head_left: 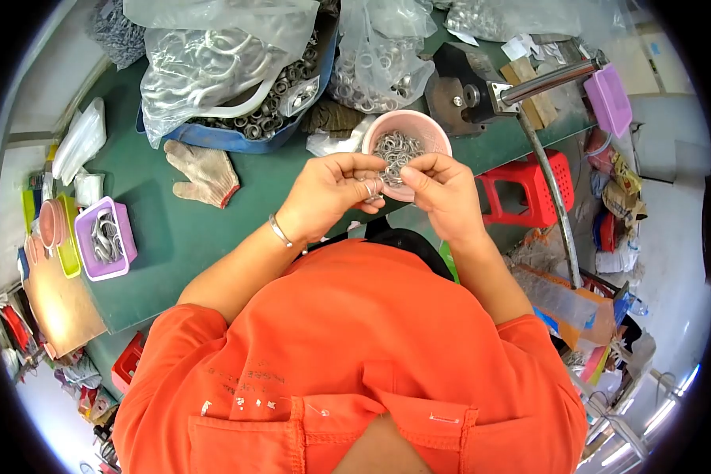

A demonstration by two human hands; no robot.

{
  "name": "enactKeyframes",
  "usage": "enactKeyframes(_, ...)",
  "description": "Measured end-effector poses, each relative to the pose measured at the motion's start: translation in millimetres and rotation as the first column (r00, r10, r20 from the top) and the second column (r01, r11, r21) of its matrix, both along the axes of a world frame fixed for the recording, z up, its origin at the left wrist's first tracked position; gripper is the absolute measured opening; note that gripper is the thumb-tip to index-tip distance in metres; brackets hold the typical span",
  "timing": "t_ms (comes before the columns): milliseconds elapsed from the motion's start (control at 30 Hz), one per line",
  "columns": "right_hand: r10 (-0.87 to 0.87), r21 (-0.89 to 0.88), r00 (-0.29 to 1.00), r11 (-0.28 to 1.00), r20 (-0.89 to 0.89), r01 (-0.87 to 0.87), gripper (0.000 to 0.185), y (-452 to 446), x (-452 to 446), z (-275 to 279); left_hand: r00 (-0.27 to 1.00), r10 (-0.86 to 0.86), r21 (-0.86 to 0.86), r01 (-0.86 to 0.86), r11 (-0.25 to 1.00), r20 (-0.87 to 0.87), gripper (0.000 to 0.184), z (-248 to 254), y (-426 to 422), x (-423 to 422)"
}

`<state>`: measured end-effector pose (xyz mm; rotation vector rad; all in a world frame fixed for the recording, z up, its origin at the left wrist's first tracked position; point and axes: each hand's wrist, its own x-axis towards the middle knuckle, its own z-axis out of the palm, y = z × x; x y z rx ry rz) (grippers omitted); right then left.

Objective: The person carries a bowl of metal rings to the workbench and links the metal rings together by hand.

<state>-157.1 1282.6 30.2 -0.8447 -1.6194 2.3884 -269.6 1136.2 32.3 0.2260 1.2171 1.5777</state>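
Observation:
A pink plastic basket (pixel 436 133) stands at the table's near edge, with many small metal rings (pixel 400 144) inside. Over its near side, my left hand (pixel 324 193) is closed, thumb and fingers pinching a few metal rings (pixel 372 189). A metal bracelet sits on that wrist. Just to the right, my right hand (pixel 449 197) is closed in a pinch, thumb against index finger, close to the left fingertips. Whatever lies between its fingertips is too small to make out.
A blue tray (pixel 237 141) holds dark rings and a plastic bag of larger rings. A work glove (pixel 201 174) and a purple basket (pixel 128 229) lie to the left. A black press-like tool (pixel 458 91) with a long handle is beyond my right hand, near a red stool (pixel 549 189).

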Motion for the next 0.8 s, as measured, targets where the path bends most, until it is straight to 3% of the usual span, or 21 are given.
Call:
enactKeyframes(233, 0.001, -0.107, 0.995, 0.994, -0.098, -0.012, 0.011, -1, 6, 6, 1.0, 0.011, 0.023, -0.011, 1.0, -0.024, 0.021, 10, 10, 10)
enactKeyframes(433, -0.053, 0.048, 0.992, 0.997, -0.114, 0.059, 0.015, 0, 5, 14, 0.998, 0.056, 0.027, -0.057, 0.998, 0.012, 0.017, 11, 16, 11)
enactKeyframes(633, 0.068, 0.063, 0.996, 0.996, -0.064, -0.064, 0.016, 16, 9, 15, 0.999, 0.037, 0.031, -0.036, 0.999, -0.027, 0.018, 9, 19, 8)
enactKeyframes(800, 0.065, -0.002, 0.996, 0.998, -0.055, -0.065, 0.014, 19, 12, 13, 0.994, 0.103, 0.051, -0.104, 0.993, 0.034, 0.019, 11, 23, 9)
